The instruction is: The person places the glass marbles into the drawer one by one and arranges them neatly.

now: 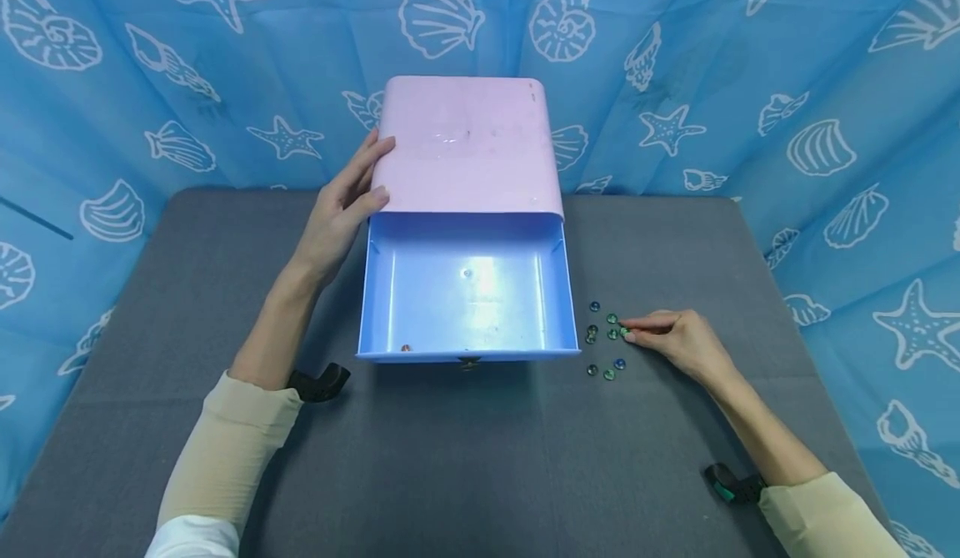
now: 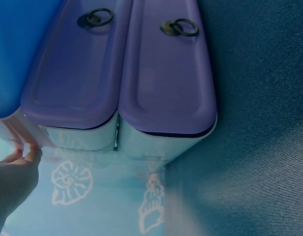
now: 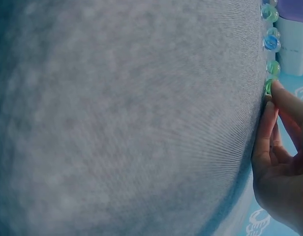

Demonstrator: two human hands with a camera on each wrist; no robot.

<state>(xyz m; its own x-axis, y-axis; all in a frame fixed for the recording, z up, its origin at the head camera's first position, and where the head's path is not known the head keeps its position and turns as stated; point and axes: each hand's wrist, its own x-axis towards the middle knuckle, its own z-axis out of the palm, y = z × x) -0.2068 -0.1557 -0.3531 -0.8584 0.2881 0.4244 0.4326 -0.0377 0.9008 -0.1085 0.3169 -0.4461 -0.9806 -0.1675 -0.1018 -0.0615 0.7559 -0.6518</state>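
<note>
My right hand (image 1: 678,341) pinches a green marble (image 1: 625,333) between thumb and finger, at the table surface. Several glass marbles, among them a blue marble (image 1: 619,364) and another green marble (image 1: 609,374), lie beside the drawer unit. In the right wrist view the held marble (image 3: 269,87) shows at the fingertips. The pink drawer unit (image 1: 465,145) has its top blue drawer (image 1: 420,291) pulled out. An orange marble (image 1: 406,348) lies at that drawer's front left. My left hand (image 1: 333,216) rests against the unit's left side, fingers extended onto its edge.
Two closed purple drawers, a middle drawer (image 2: 77,64) and a lower drawer (image 2: 168,73), sit under the pulled-out one, each with a ring handle. Grey cloth covers the table (image 1: 457,458). A blue shell-print curtain (image 1: 300,66) hangs behind.
</note>
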